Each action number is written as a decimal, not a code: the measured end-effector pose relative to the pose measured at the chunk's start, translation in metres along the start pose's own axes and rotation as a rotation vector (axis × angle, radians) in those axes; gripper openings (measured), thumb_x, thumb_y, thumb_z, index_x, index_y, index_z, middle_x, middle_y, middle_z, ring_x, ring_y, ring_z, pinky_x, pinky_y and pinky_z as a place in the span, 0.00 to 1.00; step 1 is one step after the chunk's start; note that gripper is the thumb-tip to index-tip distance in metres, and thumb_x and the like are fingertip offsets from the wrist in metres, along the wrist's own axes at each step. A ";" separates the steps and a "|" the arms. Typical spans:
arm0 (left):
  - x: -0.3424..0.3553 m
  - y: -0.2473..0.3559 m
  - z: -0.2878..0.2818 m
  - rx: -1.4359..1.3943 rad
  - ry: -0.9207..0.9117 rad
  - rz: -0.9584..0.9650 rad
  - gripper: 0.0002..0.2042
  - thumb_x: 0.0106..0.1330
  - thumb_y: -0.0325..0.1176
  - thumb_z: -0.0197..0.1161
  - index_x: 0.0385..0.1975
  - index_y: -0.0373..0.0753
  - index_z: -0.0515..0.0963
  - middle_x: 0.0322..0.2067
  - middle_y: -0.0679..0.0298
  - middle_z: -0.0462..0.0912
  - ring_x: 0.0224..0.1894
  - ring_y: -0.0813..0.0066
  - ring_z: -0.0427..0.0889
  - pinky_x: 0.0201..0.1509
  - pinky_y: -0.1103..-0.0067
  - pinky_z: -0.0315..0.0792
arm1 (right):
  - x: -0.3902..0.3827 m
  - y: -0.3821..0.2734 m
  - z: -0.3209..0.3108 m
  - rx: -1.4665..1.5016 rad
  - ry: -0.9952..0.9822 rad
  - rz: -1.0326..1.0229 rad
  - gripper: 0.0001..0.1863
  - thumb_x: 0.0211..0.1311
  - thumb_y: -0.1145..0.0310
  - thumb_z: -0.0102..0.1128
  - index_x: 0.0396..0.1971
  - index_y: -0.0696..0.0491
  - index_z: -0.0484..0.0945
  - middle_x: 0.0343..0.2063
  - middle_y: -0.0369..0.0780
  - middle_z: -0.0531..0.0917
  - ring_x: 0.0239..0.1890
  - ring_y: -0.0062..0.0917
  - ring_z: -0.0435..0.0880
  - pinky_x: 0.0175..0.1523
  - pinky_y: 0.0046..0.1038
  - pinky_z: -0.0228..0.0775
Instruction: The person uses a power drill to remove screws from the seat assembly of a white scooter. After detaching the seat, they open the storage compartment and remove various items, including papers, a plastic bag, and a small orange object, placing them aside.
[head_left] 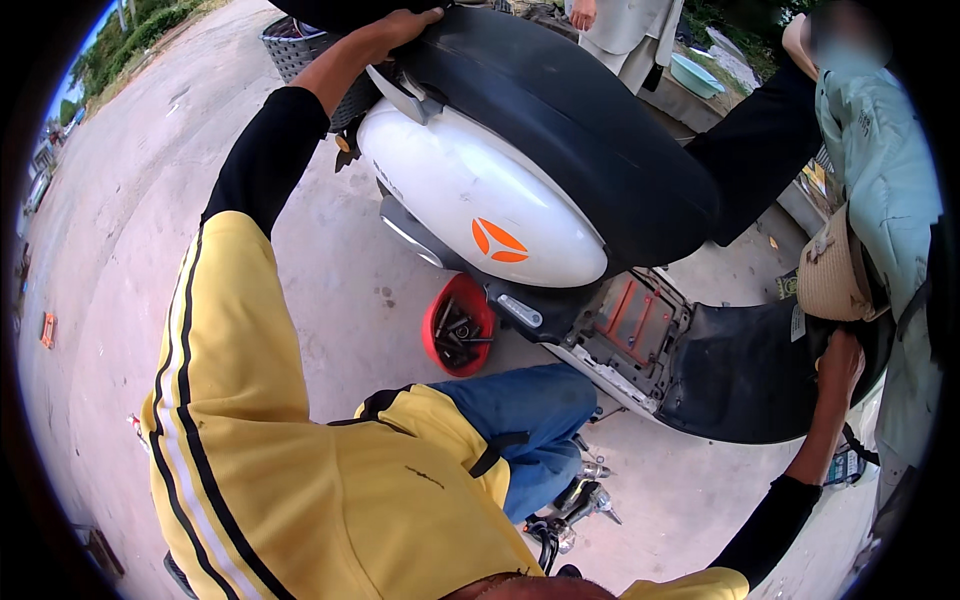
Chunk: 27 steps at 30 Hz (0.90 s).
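A white electric scooter [450,190] with a long black seat [570,110] stands in front of me. My left hand [402,30] lies at the rear end of the seat, fingers stretched out. Far to the right, my right hand [842,362] is closed against the scooter's front, beside a woven straw hat [832,270]; what its fingers hold is hidden. Between seat and front, an uncovered floor compartment [635,320] shows red parts inside. A black footboard section [740,370] adjoins it.
A red bowl [437,355] of dark metal pieces sits on the ground beside the scooter. Power tools [590,500] lie near my knee. A person in a pale green shirt [880,150] is at the right; another in beige [630,40] stands beyond the seat, near a teal basin [697,75].
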<state>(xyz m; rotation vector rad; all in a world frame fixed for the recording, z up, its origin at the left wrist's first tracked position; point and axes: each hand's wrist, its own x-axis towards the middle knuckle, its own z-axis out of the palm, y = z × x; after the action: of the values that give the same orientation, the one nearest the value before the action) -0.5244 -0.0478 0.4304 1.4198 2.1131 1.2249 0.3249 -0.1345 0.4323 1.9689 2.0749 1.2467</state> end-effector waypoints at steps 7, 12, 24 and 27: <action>-0.042 0.064 -0.005 -0.545 0.285 0.378 0.30 0.73 0.53 0.61 0.65 0.34 0.76 0.61 0.48 0.80 0.64 0.56 0.78 0.72 0.66 0.66 | -0.007 -0.030 -0.018 -0.016 0.038 0.110 0.10 0.69 0.64 0.60 0.34 0.56 0.80 0.34 0.49 0.85 0.40 0.46 0.87 0.43 0.47 0.78; -0.101 0.218 0.018 -1.003 0.005 0.877 0.34 0.73 0.37 0.62 0.72 0.24 0.59 0.60 0.49 0.76 0.62 0.61 0.77 0.66 0.71 0.71 | -0.047 -0.152 -0.139 0.180 -0.006 0.115 0.12 0.70 0.60 0.64 0.38 0.55 0.83 0.36 0.43 0.83 0.43 0.38 0.86 0.45 0.40 0.78; -0.135 0.243 0.044 -0.272 -0.562 1.331 0.26 0.75 0.40 0.58 0.66 0.27 0.71 0.56 0.43 0.83 0.57 0.57 0.83 0.62 0.67 0.76 | 0.036 -0.266 -0.190 0.149 0.483 -0.290 0.21 0.65 0.61 0.69 0.56 0.51 0.82 0.51 0.40 0.83 0.64 0.31 0.76 0.77 0.45 0.58; -0.130 0.159 0.020 0.163 -0.298 1.056 0.22 0.77 0.41 0.57 0.58 0.28 0.78 0.52 0.44 0.85 0.55 0.54 0.85 0.60 0.66 0.76 | 0.027 -0.235 -0.153 0.029 0.366 -0.129 0.20 0.65 0.60 0.69 0.55 0.51 0.83 0.50 0.38 0.85 0.60 0.31 0.79 0.72 0.40 0.63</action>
<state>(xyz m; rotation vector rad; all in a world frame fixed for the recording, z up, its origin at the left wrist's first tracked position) -0.3563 -0.1283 0.5191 2.7429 1.2367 1.0004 0.0453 -0.1633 0.4216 1.6848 2.3431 1.6605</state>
